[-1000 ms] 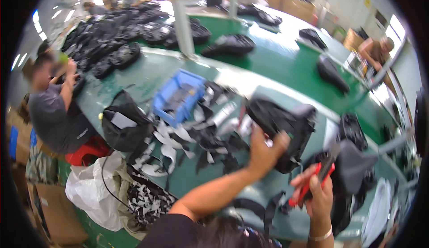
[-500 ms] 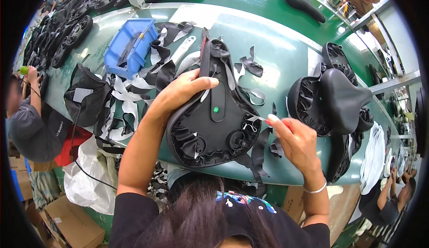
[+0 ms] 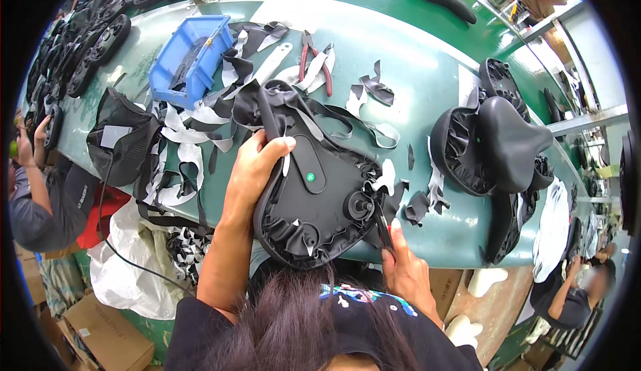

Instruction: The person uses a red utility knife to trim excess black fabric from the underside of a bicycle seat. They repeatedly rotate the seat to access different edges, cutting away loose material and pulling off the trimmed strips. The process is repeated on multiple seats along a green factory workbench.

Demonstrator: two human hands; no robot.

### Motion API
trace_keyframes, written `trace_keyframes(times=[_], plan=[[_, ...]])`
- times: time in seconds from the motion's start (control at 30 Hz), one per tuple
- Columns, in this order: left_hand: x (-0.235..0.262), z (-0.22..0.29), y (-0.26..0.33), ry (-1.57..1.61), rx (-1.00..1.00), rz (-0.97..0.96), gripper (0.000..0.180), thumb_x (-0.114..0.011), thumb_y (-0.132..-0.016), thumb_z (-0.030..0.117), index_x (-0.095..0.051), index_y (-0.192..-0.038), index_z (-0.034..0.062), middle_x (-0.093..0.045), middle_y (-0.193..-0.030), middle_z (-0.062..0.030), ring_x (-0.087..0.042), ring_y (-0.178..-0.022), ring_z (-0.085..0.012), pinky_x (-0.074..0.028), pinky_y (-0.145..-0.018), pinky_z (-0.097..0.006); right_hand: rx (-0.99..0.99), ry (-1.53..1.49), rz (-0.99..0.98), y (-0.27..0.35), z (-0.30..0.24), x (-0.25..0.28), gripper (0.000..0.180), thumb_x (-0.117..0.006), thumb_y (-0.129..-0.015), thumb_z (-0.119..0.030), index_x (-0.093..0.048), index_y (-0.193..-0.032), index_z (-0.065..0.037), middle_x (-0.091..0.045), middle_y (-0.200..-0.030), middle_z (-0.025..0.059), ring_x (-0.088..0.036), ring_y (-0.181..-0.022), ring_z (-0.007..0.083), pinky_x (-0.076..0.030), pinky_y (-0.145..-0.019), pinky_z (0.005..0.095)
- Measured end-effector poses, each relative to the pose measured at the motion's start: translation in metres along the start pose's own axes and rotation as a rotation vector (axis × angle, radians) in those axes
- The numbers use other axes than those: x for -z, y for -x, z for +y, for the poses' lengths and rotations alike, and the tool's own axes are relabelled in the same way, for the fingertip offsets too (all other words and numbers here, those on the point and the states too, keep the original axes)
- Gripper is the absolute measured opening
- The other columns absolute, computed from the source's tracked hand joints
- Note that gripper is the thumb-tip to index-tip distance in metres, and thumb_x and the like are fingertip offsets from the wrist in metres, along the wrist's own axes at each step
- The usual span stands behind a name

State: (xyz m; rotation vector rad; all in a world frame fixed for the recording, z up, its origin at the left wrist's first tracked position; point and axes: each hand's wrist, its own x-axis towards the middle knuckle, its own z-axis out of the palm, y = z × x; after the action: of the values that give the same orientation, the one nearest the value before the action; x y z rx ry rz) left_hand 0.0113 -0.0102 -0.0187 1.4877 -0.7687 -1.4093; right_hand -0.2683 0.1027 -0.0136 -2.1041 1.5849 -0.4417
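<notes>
Left hand clasps one upturned black saddle; right hand grips one dark tool.
I read the left fingers as half closed over the ten o'clock edge, thumb on top; the right fingers are curled round the tool, its tip by the four o'clock rim, contact unclear to me. The saddle lies at the bench's near edge, nose toward eleven, long axis running eleven to five. Outward I count one pair of pliers at twelve, one blue bin near half past ten, and at least four other saddles at three.
</notes>
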Motion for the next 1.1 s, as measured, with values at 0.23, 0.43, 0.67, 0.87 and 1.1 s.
trace_keyframes(times=[0.23, 0.43, 0.67, 0.87, 1.1], plan=[[0.007, -0.01, 0.022, 0.171, -0.056, -0.025, 0.043, -0.064, -0.079, 0.029, -0.054, -0.108, -0.0011, -0.053, -0.091, -0.0034, -0.051, -0.081, -0.0107, -0.042, -0.072, -0.023, 0.131, -0.421, 0.251, -0.076, -0.011, 0.017, 0.055, -0.067, -0.084, -0.006, -0.044, -0.133, -0.002, -0.059, -0.123, 0.0162, -0.065, -0.1, 0.0232, -0.053, -0.083, 0.0328], [0.029, -0.034, 0.027, -0.359, -0.4, 0.449, 0.052, -0.071, -0.074, 0.021, -0.048, -0.116, -0.0009, -0.053, -0.097, -0.0089, -0.051, -0.091, -0.0191, -0.043, -0.081, -0.033, -0.085, -0.644, 0.324, -0.136, 0.017, 0.031, 0.055, -0.064, -0.078, -0.002, -0.045, -0.13, -0.001, -0.059, -0.096, 0.0057, -0.057, -0.075, 0.0112, -0.051, -0.068, 0.0245], [-0.056, 0.021, -0.002, -1.141, -1.031, -0.187, 0.031, -0.069, -0.076, 0.025, -0.061, -0.099, 0.0059, -0.06, -0.091, -0.0115, -0.055, -0.088, -0.0285, -0.042, -0.078, -0.041, 0.273, -0.474, 0.164, -0.13, -0.032, 0.023, 0.062, -0.071, -0.078, -0.009, -0.042, -0.133, -0.004, -0.064, -0.099, 0.0136, -0.065, -0.085, 0.0231, -0.05, -0.078, 0.0317], [-0.051, 0.016, -0.022, -0.866, -0.834, -0.364, 0.014, -0.06, -0.083, 0.019, -0.067, -0.08, 0.0076, -0.056, -0.068, -0.0095, -0.053, -0.071, -0.0288, -0.036, -0.068, -0.037, 0.402, -0.023, 0.073, -0.11, 0.032, 0.045, 0.054, -0.066, -0.081, -0.005, -0.049, -0.132, -0.01, -0.062, -0.087, 0.0101, -0.062, -0.074, 0.028, -0.051, -0.063, 0.035], [-0.049, 0.035, -0.017, 0.063, -0.393, -0.185, 0.028, -0.052, -0.094, 0.022, -0.062, -0.074, 0.0055, -0.054, -0.063, 0.0004, -0.048, -0.067, -0.0086, -0.033, -0.056, -0.025, 0.27, 0.347, -0.047, -0.088, 0.015, 0.029, 0.061, -0.06, -0.082, -0.008, -0.042, -0.14, -0.016, -0.052, -0.069, 0.0117, -0.055, -0.051, 0.0279, -0.043, -0.043, 0.0396]])
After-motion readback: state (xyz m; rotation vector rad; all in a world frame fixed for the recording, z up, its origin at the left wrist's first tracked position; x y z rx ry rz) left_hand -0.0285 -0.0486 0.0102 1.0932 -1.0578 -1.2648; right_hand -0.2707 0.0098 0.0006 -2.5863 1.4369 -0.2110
